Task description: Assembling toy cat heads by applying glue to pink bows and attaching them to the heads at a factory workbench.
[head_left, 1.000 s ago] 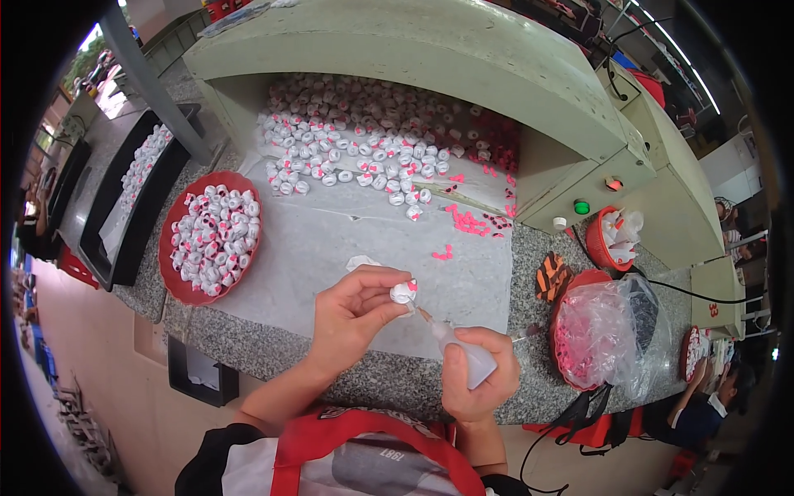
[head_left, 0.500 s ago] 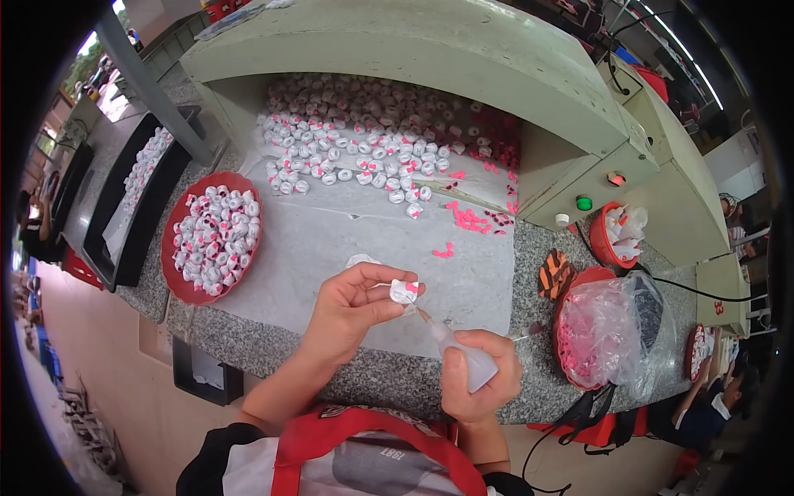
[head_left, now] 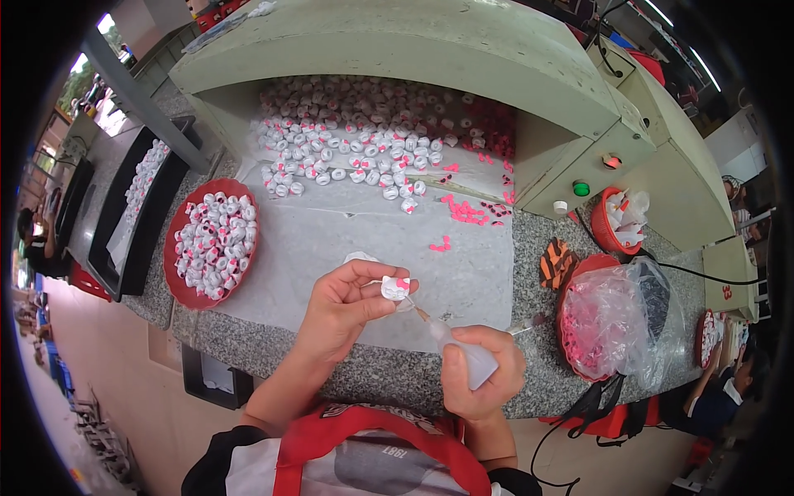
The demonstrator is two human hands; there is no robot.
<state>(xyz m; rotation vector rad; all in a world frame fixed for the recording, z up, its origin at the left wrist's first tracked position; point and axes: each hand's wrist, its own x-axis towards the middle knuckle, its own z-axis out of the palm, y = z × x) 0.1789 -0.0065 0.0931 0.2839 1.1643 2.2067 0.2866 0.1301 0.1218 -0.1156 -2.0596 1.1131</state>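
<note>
A small white doll-head piece (head_left: 394,288) with a pink bow is pinched between the thumb and fingers of my left hand (head_left: 332,307). My right hand (head_left: 488,384) is wrapped round a translucent squeeze bottle (head_left: 470,357), tilted so its thin nozzle points up and left. The nozzle's tip is close to the lower right of the piece; whether they touch I cannot tell. Below both hands lies a white paper sheet (head_left: 314,248). Several loose pink bows (head_left: 465,211) are scattered on it, beyond my right hand.
A pale green metal box (head_left: 389,50) with a lit opening covers a heap of white pieces (head_left: 331,124). At left stands a red bowl (head_left: 171,264) of finished-looking pieces. To the right are a plastic-covered red bowl (head_left: 566,331), a red basket (head_left: 604,234) and a striped cloth (head_left: 557,263).
The white piece has turned a little in my left hand, and that hand has shifted slightly left. My right hand still holds the bottle in nearly the same place. The whole view has shifted slightly.
</note>
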